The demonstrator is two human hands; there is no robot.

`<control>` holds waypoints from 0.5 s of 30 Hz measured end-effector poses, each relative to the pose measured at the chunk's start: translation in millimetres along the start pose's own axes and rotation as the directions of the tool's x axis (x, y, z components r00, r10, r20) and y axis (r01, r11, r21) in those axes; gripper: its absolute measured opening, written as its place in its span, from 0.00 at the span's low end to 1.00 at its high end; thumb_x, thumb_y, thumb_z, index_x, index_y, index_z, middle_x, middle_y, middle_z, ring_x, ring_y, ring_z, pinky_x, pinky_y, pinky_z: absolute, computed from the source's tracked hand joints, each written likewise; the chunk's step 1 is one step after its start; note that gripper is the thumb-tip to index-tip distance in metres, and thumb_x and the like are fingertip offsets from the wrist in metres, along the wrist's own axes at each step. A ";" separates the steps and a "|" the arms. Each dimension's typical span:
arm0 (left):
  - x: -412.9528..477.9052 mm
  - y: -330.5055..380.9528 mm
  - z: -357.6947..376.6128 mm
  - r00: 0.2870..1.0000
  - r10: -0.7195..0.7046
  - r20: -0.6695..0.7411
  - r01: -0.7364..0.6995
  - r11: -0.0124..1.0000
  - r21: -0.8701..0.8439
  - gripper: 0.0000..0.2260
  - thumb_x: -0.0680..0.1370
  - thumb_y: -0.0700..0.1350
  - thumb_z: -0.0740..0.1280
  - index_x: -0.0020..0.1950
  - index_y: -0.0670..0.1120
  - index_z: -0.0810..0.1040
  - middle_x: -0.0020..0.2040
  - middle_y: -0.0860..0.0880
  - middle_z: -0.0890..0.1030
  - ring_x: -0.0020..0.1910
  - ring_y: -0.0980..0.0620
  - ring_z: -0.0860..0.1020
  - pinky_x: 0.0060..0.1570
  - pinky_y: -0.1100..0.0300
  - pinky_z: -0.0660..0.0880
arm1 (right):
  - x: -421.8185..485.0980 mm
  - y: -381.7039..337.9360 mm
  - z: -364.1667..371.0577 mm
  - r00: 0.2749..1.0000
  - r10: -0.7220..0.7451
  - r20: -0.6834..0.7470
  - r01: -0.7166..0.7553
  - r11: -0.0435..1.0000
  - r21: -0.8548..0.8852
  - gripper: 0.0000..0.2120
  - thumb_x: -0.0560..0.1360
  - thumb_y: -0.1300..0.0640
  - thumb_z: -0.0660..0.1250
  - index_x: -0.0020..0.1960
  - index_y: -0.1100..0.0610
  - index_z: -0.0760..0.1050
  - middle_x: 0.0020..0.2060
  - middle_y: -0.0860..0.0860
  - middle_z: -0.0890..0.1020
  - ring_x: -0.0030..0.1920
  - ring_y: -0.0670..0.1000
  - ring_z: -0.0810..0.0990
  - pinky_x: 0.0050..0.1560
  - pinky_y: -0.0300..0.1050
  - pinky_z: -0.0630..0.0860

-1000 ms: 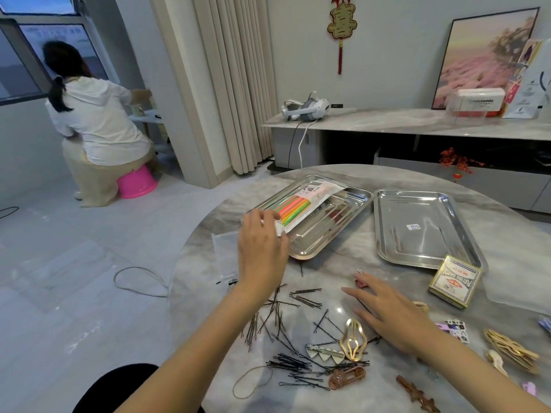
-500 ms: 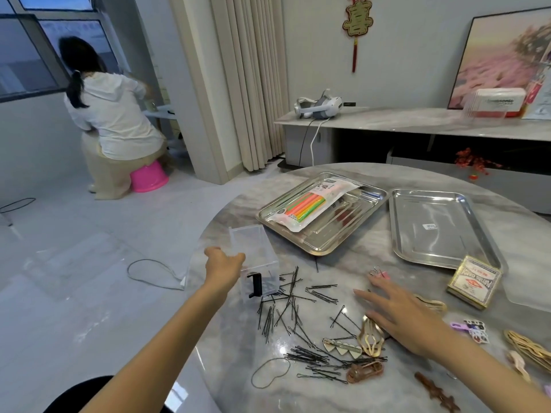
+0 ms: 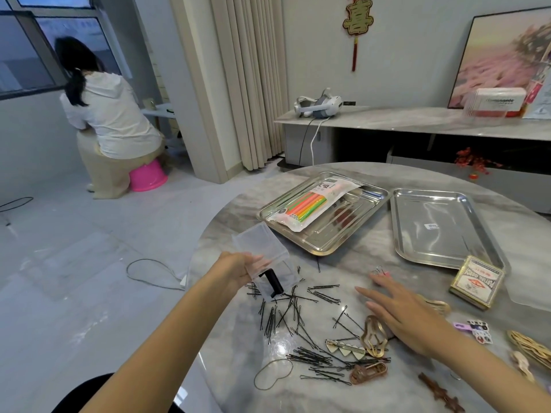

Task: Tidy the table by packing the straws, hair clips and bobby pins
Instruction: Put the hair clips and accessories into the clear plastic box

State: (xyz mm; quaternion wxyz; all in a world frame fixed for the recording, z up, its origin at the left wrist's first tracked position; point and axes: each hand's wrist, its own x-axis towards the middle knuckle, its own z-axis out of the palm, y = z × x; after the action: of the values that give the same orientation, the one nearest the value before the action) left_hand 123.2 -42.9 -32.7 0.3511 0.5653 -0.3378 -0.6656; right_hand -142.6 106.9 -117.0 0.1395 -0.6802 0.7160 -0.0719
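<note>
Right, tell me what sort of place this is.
Most likely a home living room: a long low console against the wall with a framed picture standing on it, floor-length curtains, and a red hanging ornament on the wall.

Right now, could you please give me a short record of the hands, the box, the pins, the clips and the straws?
left hand: grips the near edge of the box
right hand: flat, fingers straight, holds nothing, beside the clips
box: clear plastic, just beyond the pins
pins: scattered loose on the table
clips: loose on the table, not packed
straws: in their pack, lying in the left tray
</note>
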 end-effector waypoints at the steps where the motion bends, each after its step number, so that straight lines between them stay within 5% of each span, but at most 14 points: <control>1: -4.1 1.7 1.2 1.000 -0.017 0.014 0.017 0.999 -0.032 0.05 0.77 0.27 0.57 0.50 0.34 0.69 0.62 0.36 0.75 0.35 0.46 0.82 0.34 0.58 0.80 | 0.5 -0.7 0.0 1.000 -0.004 -0.003 0.004 1.000 -0.001 0.43 0.64 0.27 0.24 0.74 0.35 0.52 0.77 0.42 0.49 0.76 0.44 0.45 0.74 0.41 0.46; 4: -13.9 5.1 3.3 0.995 -0.087 0.045 0.092 0.988 -0.126 0.09 0.80 0.29 0.51 0.51 0.33 0.70 0.60 0.38 0.76 0.49 0.48 0.83 0.51 0.56 0.75 | 1.2 -1.0 3.5 1.000 0.004 0.003 -0.004 1.000 -0.026 0.52 0.56 0.24 0.17 0.74 0.35 0.52 0.77 0.42 0.49 0.77 0.45 0.44 0.73 0.40 0.45; 7: -19.9 5.8 5.5 0.989 -0.149 0.013 0.149 0.972 -0.181 0.14 0.81 0.31 0.47 0.60 0.36 0.69 0.44 0.41 0.81 0.53 0.50 0.81 0.36 0.61 0.76 | 0.4 0.2 5.9 1.000 0.005 -0.001 -0.005 1.000 -0.030 0.52 0.56 0.24 0.17 0.74 0.34 0.52 0.77 0.42 0.48 0.76 0.44 0.44 0.73 0.40 0.45; 11: -18.2 5.8 5.5 0.983 -0.186 -0.004 0.180 0.957 -0.229 0.16 0.81 0.32 0.46 0.38 0.36 0.67 0.22 0.44 0.76 0.33 0.53 0.74 0.38 0.59 0.69 | -1.5 0.5 4.9 1.000 0.014 -0.002 -0.014 1.000 -0.006 0.52 0.55 0.23 0.18 0.73 0.34 0.52 0.77 0.41 0.48 0.76 0.44 0.45 0.73 0.41 0.46; 15: -15.2 1.0 5.5 0.976 -0.216 0.014 0.215 0.960 -0.181 0.17 0.81 0.32 0.47 0.37 0.35 0.70 0.17 0.45 0.73 0.13 0.54 0.72 0.21 0.65 0.71 | -1.8 2.9 4.8 1.000 0.013 -0.009 -0.013 1.000 0.013 0.49 0.58 0.23 0.20 0.73 0.34 0.53 0.77 0.41 0.48 0.76 0.44 0.44 0.74 0.43 0.48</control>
State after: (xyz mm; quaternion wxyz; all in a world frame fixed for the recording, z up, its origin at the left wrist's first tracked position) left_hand 119.6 -30.2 -23.3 0.3276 0.5665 -0.2112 -0.7261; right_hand -143.9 109.3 -122.3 0.1412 -0.6744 0.7204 -0.0788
